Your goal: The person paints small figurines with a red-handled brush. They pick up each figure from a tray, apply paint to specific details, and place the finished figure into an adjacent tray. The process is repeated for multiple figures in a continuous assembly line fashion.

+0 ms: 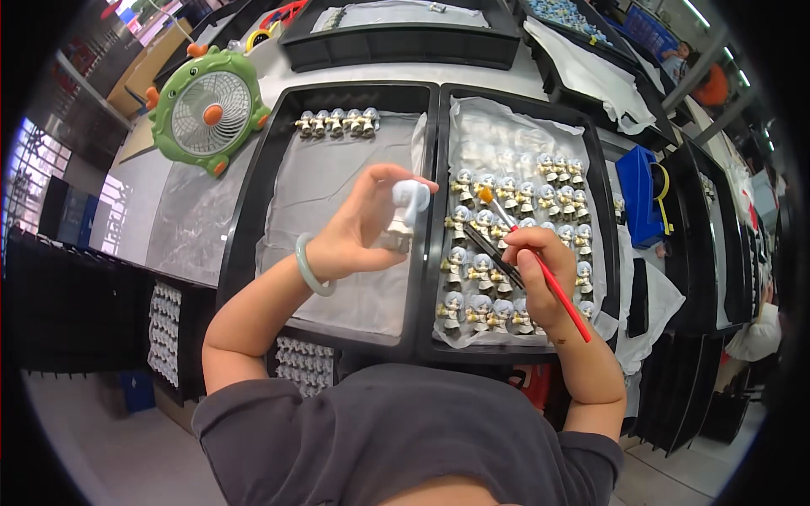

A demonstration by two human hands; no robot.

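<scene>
My left hand (348, 240), with a pale bangle on the wrist, is raised over the left black tray (245, 215). Its thumb and fingers grip a small toy figurine (409, 207) with pale hair and a white outfit, held upright. Over the right black tray (596, 181), my right hand (544, 274) is closed round a red-handled paintbrush (564, 297), its orange-tan bristles pointing up and left. A slim black tool (492, 251), perhaps tweezers, sticks out from the same hand. Brush and figurine are apart. Many similar figurines (481, 268) stand in rows below the right hand.
Several figurines (337, 123) form a row at the far end of the left tray. A green fan (209, 110) stands at the left. Beyond are more black trays (401, 52). A blue tape dispenser (639, 198) sits at the right.
</scene>
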